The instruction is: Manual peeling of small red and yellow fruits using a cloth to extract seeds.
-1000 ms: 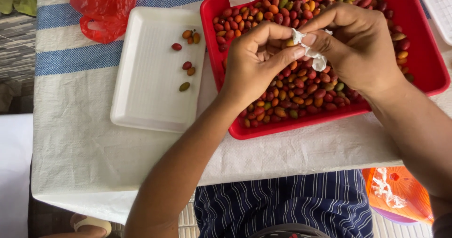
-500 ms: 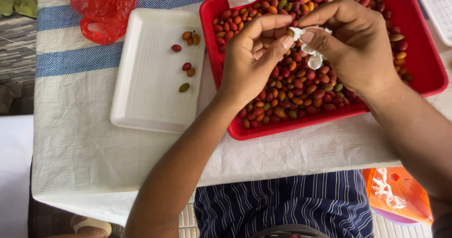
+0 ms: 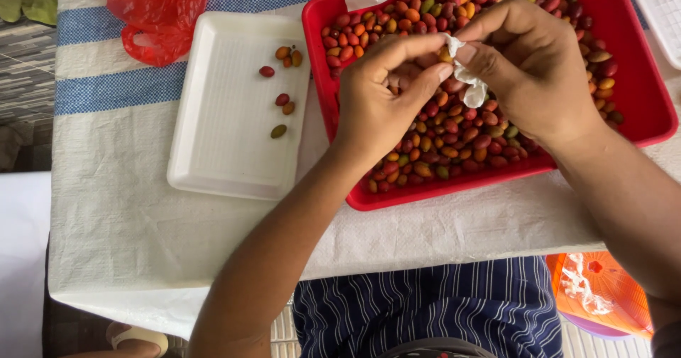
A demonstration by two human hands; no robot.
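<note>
Striped cloth covered the tabletop (image 3: 142,209); both hands, left hand (image 3: 383,96) and right hand (image 3: 532,74), pinched one fruit (image 3: 445,54) with white tissue (image 3: 472,88) above the red tray (image 3: 638,110), apparently wiping.

A white tray (image 3: 227,117) is lying on a white cloth with blue stripes (image 3: 113,88), holding a few loose red, orange and green fruits (image 3: 282,103). A crumpled red plastic bag (image 3: 159,10) is sitting just beyond it, and an orange container (image 3: 603,291) is showing below the table edge
</note>
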